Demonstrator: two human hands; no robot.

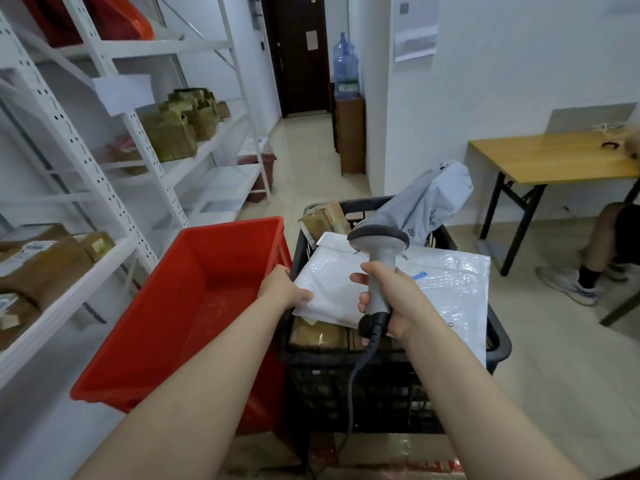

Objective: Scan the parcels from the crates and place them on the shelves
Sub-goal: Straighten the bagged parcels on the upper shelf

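A black crate point(498, 344) in front of me holds white bubble mailers, brown taped boxes point(325, 218) and a grey poly bag point(426, 199). My left hand point(282, 287) grips the left edge of the top white bubble mailer point(332, 285), thumb on its upper face. My right hand point(391, 299) is wrapped round the handle of a grey barcode scanner point(379, 244), whose head points forward over the mailers. Its cable hangs down the crate's front. A second, larger white mailer point(453, 289) lies to the right.
A red crate point(194, 306), nothing in it, stands left of the black one. White metal shelves point(114, 258) along the left wall carry brown parcels. A wooden table point(550, 157) and a seated person's leg and shoe point(571, 285) are at right. A corridor runs ahead.
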